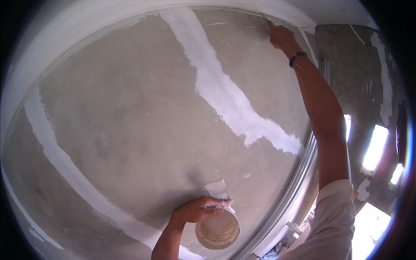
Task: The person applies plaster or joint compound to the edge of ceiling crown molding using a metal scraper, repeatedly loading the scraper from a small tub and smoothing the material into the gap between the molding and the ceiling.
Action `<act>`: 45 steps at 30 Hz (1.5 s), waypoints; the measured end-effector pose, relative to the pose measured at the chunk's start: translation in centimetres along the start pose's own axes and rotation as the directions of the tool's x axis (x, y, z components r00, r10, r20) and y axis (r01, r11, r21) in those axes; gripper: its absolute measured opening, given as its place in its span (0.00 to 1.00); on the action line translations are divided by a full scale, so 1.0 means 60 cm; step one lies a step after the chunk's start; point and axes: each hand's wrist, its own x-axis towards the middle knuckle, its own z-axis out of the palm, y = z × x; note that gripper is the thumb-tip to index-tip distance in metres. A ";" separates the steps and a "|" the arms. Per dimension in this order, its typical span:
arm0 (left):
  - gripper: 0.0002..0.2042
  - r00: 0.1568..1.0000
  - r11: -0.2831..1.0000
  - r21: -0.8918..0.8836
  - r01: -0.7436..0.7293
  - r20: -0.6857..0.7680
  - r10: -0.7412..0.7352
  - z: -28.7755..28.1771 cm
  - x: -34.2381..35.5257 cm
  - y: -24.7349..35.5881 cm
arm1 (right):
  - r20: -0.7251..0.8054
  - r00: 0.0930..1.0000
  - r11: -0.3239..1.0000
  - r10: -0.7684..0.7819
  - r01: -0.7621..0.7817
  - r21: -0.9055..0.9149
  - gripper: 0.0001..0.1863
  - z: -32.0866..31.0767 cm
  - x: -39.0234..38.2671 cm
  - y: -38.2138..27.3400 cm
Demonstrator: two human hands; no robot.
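Note:
Low in the middle, my left hand [197, 210] is closed on the rim of a round tub [217, 232] with beige-grey filler smeared inside. The same hand pinches a putty knife [216, 189], its broad blade coated white and pointing up toward the wall. My right arm is stretched far up at the right, a dark beaded bracelet on the wrist. Up there my right hand [284, 38] is mostly curled, with the index finger pointing along the seam under the white cornice [289, 15]. Something thin and greyish shows at its tip, too small to name.
Across the grey wall [130, 108] run white filler bands [221, 82]. A bundle of metal profiles [299, 177] stands upright at its right side. Bright openings [375, 147] pierce the adjoining wall. Assorted items [281, 247] lie low behind my right sleeve.

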 end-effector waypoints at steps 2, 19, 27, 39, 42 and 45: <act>0.22 1.000 1.000 0.002 -0.022 0.002 0.022 -0.002 0.003 0.000 | -0.012 1.000 1.000 -0.020 0.020 -0.010 0.40 -0.002 0.010 -0.006; 0.21 0.998 0.997 -0.040 -0.067 -0.024 0.066 0.004 0.007 -0.009 | -0.254 0.855 0.886 -0.452 0.463 -0.020 0.13 -0.136 -0.014 -0.230; 0.19 0.996 0.993 -0.082 -0.079 -0.040 0.076 0.007 0.010 -0.011 | -0.332 0.854 0.853 -0.401 0.480 0.204 0.08 -0.219 -0.046 -0.352; 0.18 0.990 0.991 -0.048 -0.126 -0.064 0.123 0.007 0.003 -0.020 | -0.643 0.650 -0.079 -0.405 0.676 0.733 0.26 -0.123 -0.056 -0.239; 0.19 0.995 0.992 -0.091 -0.089 -0.057 0.084 0.008 0.010 -0.025 | -0.140 0.978 0.168 -0.154 0.166 0.972 0.28 -0.087 -0.026 -0.122; 0.19 0.996 0.994 -0.081 -0.067 -0.062 0.062 0.009 0.003 -0.031 | 0.047 0.997 0.283 -0.054 -0.029 0.959 0.29 -0.075 -0.026 -0.074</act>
